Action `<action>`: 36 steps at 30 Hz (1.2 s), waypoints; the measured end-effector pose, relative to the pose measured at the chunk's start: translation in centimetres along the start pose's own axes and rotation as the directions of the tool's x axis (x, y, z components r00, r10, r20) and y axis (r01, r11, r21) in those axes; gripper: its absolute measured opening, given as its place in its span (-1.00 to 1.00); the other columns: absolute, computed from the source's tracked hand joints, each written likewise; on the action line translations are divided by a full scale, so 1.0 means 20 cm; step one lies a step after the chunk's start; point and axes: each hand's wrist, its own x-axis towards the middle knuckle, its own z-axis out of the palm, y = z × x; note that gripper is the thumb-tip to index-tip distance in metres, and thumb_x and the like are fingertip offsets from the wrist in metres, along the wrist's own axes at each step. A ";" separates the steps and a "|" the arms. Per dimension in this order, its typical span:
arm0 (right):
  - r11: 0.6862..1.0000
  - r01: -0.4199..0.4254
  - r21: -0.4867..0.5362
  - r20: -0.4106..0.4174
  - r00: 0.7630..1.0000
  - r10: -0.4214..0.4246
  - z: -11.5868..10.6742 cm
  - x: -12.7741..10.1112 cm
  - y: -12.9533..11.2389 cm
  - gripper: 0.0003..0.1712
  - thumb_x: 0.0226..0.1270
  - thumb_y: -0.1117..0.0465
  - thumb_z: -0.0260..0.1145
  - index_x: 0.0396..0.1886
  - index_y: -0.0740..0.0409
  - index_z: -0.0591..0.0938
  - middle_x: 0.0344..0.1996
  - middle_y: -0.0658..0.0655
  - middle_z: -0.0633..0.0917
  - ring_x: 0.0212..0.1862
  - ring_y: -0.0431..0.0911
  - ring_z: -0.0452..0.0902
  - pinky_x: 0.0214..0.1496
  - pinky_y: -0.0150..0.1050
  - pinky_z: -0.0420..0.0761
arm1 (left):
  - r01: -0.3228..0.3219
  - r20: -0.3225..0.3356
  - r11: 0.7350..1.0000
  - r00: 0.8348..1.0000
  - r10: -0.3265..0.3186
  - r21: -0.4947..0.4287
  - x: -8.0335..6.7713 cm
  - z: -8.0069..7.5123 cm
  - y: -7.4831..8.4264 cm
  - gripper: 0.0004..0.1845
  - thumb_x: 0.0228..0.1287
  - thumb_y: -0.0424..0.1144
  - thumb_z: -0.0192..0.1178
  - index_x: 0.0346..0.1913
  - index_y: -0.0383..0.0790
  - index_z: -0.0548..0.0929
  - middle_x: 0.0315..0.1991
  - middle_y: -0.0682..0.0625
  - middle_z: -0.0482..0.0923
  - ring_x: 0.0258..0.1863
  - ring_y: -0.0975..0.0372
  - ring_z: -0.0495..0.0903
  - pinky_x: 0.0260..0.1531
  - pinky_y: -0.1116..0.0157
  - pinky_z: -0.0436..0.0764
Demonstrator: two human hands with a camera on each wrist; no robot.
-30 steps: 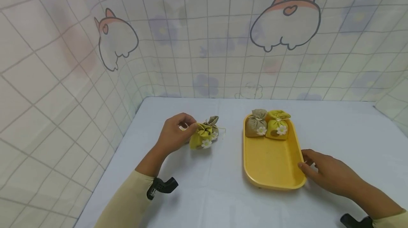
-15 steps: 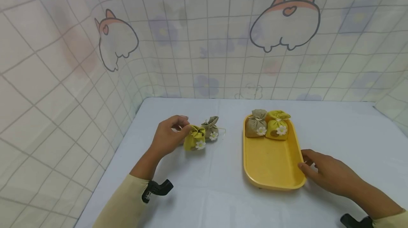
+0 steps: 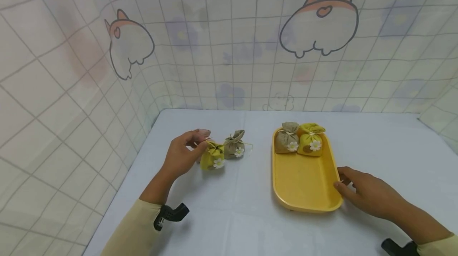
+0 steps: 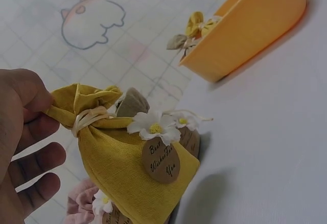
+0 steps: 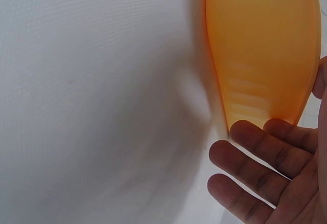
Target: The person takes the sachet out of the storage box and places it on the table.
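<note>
My left hand [image 3: 180, 157] pinches the gathered top of a yellow drawstring pouch [image 4: 122, 157]. A white daisy and a round brown "Best Wishes For You" tag sit on that pouch. Just to its right on the table is a grey-beige pouch [image 3: 233, 146]. A pink pouch [image 4: 82, 203] is partly hidden behind the hand and the yellow one. My right hand [image 3: 373, 194] holds the right side of a yellow tray [image 3: 304, 184], thumb at the rim and fingers along the outer wall. In the tray's far end stand another grey-beige pouch [image 3: 287, 138] and another yellow pouch [image 3: 310, 140].
A white cloth [image 3: 247, 216] covers the table. Behind and to the left hangs a checked curtain [image 3: 229, 41] with cartoon animals printed on it. Black straps with camera mounts [image 3: 171, 213] are on both wrists.
My left hand has carried the yellow pouch leftward, away from in front of the grey-beige pouch, which now shows fully. The pink pouch's top has come into sight. Right hand and tray stay put.
</note>
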 end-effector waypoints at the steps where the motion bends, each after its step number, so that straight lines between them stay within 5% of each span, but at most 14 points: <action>1: 1.000 -0.002 -0.001 0.001 1.000 0.002 0.00 0.00 0.00 -0.22 0.47 -0.26 0.23 0.33 0.30 0.48 -0.14 0.01 0.70 -0.19 -0.09 0.61 -0.18 0.05 0.68 | 0.010 -0.002 1.000 1.000 -0.010 0.005 0.00 0.00 0.00 -0.91 0.36 -0.24 0.36 -0.19 -0.15 0.68 -0.16 0.02 0.68 -0.15 0.16 0.61 -0.16 0.16 0.62; 6: 1.000 -0.007 -0.004 0.005 1.000 0.007 -0.01 0.00 0.00 -0.24 0.47 -0.24 0.24 0.33 0.30 0.47 -0.14 0.01 0.70 -0.20 -0.09 0.60 -0.18 0.05 0.68 | 0.033 -0.018 0.999 0.999 -0.034 -0.022 0.00 -0.01 0.00 -0.92 0.41 -0.25 0.31 -0.20 -0.18 0.65 -0.20 0.00 0.66 -0.20 0.14 0.60 -0.26 0.20 0.62; 14: 1.000 -0.019 0.002 0.023 1.000 0.019 -0.01 0.00 0.00 -0.21 0.48 -0.26 0.22 0.34 0.32 0.46 -0.13 0.02 0.70 -0.18 -0.08 0.61 -0.17 0.07 0.68 | 0.002 0.011 0.997 1.000 -0.001 -0.079 0.02 0.03 0.06 -0.94 0.42 -0.25 0.29 -0.21 -0.15 0.65 0.09 -0.04 0.68 -0.11 0.17 0.66 -0.24 0.16 0.63; 21: 1.000 -0.008 0.001 0.015 1.000 0.008 0.00 0.00 0.01 -0.20 0.48 -0.28 0.22 0.33 0.31 0.47 -0.14 0.01 0.70 -0.19 -0.10 0.60 -0.18 0.05 0.68 | 0.012 0.049 0.998 0.999 -0.009 -0.066 0.04 0.10 0.11 -0.93 0.42 -0.21 0.30 -0.15 -0.11 0.68 -0.21 0.05 0.63 -0.22 0.15 0.59 -0.34 0.18 0.59; 25: 1.000 -0.002 0.000 0.009 1.000 0.002 0.01 0.00 0.01 -0.20 0.48 -0.28 0.21 0.33 0.30 0.47 -0.14 0.00 0.70 -0.21 -0.12 0.59 -0.19 0.03 0.68 | -0.070 0.044 0.995 0.996 0.073 -0.066 0.05 0.12 0.13 -0.95 0.41 -0.26 0.31 -0.18 -0.16 0.70 -0.34 0.08 0.66 -0.31 0.15 0.61 0.06 0.07 0.43; 28: 1.000 0.008 -0.001 0.003 1.000 -0.008 0.01 0.00 0.01 -0.21 0.48 -0.28 0.21 0.32 0.31 0.48 -0.15 -0.01 0.70 -0.22 -0.13 0.59 -0.20 0.02 0.68 | -0.090 0.053 0.992 0.994 0.094 -0.088 0.07 0.15 0.15 -0.97 0.40 -0.29 0.30 -0.18 -0.17 0.70 -0.37 0.09 0.67 -0.32 0.17 0.61 0.15 0.05 0.34; 33: 1.000 0.015 -0.002 -0.002 1.000 -0.015 0.00 0.00 0.01 -0.23 0.49 -0.26 0.22 0.32 0.31 0.47 -0.15 0.00 0.70 -0.22 -0.12 0.59 -0.21 0.01 0.68 | -0.097 0.085 0.985 0.990 0.110 -0.146 0.09 0.20 0.20 -0.97 0.40 -0.31 0.29 -0.18 -0.19 0.69 -0.30 0.06 0.68 -0.25 0.17 0.60 -0.16 0.08 0.59; 36: 1.000 0.010 0.000 -0.001 1.000 -0.010 0.01 0.00 0.01 -0.23 0.48 -0.25 0.22 0.32 0.31 0.47 -0.15 0.00 0.70 -0.23 -0.13 0.59 -0.22 0.00 0.68 | -0.110 0.095 0.984 0.988 0.124 -0.142 0.10 0.23 0.22 -0.95 0.41 -0.28 0.29 -0.17 -0.18 0.69 -0.28 0.08 0.68 -0.25 0.18 0.61 -0.19 0.11 0.61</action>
